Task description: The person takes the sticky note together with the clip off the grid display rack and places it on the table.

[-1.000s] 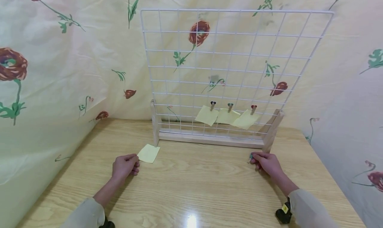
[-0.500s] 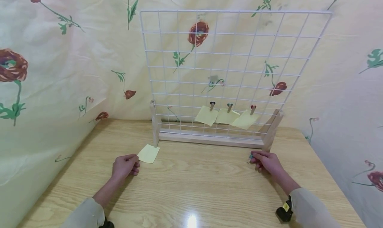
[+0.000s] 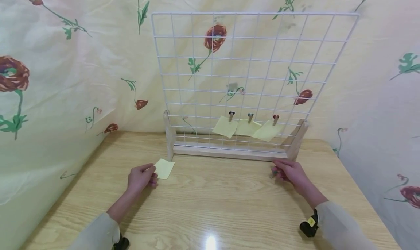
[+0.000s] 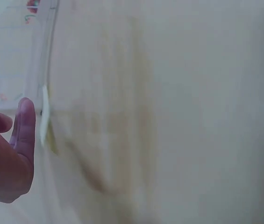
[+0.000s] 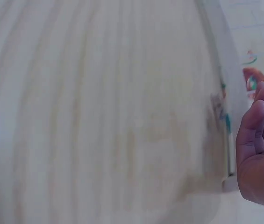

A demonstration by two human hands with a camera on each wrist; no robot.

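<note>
Since a second ago, the left hand point(image 3: 142, 177) has edged forward and to the right, so that its thumb and fingertips now meet the near corner of the loose yellow sticky note point(image 3: 164, 168), which had lain just beyond them; the right hand point(image 3: 288, 171) has crept slightly toward the wooden base point(image 3: 229, 153) of the grid stand. On the left of the wooden table point(image 3: 210, 206), the left hand appears to pinch the note's edge, and the note lies flat just in front of the stand's left upright; the left wrist view is blurred and shows only a thumb beside the note's pale edge. At centre, the white wire grid point(image 3: 249, 67) stands upright in its base before a flowered cloth backdrop point(image 3: 65, 78), with three yellow notes point(image 3: 247, 127) hung side by side from small clips on a low wire. On the right, the right hand rests on the table by the stand's right foot, its fingers curled round a small green clip point(image 3: 275, 172). Both sleeves are light-coloured.
</note>
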